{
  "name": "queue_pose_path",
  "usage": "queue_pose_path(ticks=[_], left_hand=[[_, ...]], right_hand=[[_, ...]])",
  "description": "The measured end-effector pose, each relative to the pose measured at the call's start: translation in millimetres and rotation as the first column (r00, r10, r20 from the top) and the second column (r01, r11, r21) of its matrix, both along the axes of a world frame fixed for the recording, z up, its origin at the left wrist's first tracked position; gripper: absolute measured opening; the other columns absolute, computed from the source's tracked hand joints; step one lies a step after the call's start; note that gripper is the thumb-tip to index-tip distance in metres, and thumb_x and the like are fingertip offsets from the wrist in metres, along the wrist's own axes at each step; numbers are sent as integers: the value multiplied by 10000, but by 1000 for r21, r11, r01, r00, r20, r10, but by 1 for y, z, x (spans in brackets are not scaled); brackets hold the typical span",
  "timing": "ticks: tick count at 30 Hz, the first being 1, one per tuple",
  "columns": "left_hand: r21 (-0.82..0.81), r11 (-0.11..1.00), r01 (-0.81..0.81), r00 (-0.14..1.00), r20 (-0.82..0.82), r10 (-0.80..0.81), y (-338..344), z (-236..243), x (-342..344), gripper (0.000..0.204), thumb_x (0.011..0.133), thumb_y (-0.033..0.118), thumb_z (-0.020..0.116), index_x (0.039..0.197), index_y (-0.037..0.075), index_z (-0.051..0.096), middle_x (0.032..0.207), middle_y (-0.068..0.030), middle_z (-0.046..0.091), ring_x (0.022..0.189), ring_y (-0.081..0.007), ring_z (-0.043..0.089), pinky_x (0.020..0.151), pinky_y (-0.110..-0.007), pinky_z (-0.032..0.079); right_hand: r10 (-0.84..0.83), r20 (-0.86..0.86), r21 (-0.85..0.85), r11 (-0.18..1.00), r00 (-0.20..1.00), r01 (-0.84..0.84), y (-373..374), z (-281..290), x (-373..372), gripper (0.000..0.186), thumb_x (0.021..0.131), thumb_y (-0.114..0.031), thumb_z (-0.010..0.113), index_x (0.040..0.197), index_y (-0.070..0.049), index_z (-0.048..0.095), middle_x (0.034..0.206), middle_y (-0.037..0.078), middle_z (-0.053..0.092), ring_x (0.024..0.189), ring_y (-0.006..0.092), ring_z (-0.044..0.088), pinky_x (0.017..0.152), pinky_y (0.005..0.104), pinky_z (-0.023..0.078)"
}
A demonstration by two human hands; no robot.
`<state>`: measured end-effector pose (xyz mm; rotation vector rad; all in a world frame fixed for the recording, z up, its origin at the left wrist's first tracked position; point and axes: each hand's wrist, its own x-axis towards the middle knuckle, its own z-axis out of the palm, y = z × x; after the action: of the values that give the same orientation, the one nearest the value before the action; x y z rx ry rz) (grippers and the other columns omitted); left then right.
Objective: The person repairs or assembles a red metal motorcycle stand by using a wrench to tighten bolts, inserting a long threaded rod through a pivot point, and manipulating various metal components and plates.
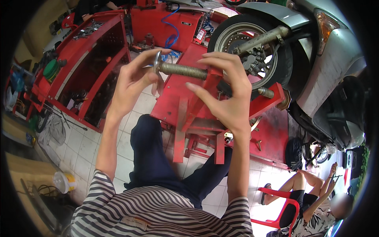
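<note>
"Gripping something, that left hand [136, 77]?"
"The threaded bolt [183, 70], fingers bent round its disc [158, 61], at twelve o'clock."
"And the right hand [233, 93]?"
"Cupped wide, two o'clock; whether it touches, I can't tell."

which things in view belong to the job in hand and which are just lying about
Likely in the job:
threaded screw, its disc end in the left grip
red frame, near the right grip

Apparently just lying about:
metal tools, upper left
green container
white bucket
blue hose
</note>
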<state>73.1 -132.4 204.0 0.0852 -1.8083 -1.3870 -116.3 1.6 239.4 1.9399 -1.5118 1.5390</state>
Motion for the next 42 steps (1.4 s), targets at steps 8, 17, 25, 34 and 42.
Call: queue_pose_path(ticks=[8, 17, 25, 34, 42], left_hand=[[17, 999, 37, 993, 116, -39, 0, 5, 4, 542, 1011, 373, 527, 1379, -25, 501, 782, -78, 624, 520, -94, 553, 501, -222, 419], [-44, 998, 53, 998, -34, -54, -4, 6, 2, 715, 813, 89, 729, 1448, -20, 419, 1262, -144, 599, 940, -148, 645, 870, -300, 538], [19, 999, -41, 999, -5, 41, 4, 1, 2, 446, 897, 187, 657, 1254, -56, 547, 876, -95, 657, 683, -114, 630, 612, -259, 499], [120, 992, -47, 987, 155, 28, -10, -6, 4, 551, 994, 524, 496, 1054, -18, 578, 674, -78, 616, 494, -96, 566, 445, -228, 374], [-66, 997, 29, 998, 49, -26, -3, 13, 7, 541, 863, 232, 706, 1309, -4, 514, 1127, -145, 656, 761, -142, 654, 644, -247, 503]], right_hand=[[-287, -322, -164, 955, 902, 245, -16, 0, 12, 225, 673, -244, 808, 807, -102, 696, 821, -21, 629, 848, 186, 603, 626, 342, 478], [-248, -277, -112, 968, 928, 225, -14, 6, 14, 224, 685, -232, 812, 827, -93, 708, 835, 2, 642, 824, 189, 612, 596, 337, 490], [-101, -260, -99, 992, 960, 77, -16, -1, -1, 381, 610, -50, 845, 962, -76, 702, 885, 47, 649, 838, 227, 628, 713, 326, 512], [260, 375, 211, 911, 890, -355, 4, -12, -12, 652, 769, -27, 809, 1329, -37, 476, 1192, 95, 612, 1101, 173, 622, 930, 308, 523], [213, 491, 170, 928, 845, -332, -3, -15, 2, 585, 818, -60, 777, 1316, -42, 471, 1095, 92, 649, 1019, 134, 629, 884, 275, 504]])
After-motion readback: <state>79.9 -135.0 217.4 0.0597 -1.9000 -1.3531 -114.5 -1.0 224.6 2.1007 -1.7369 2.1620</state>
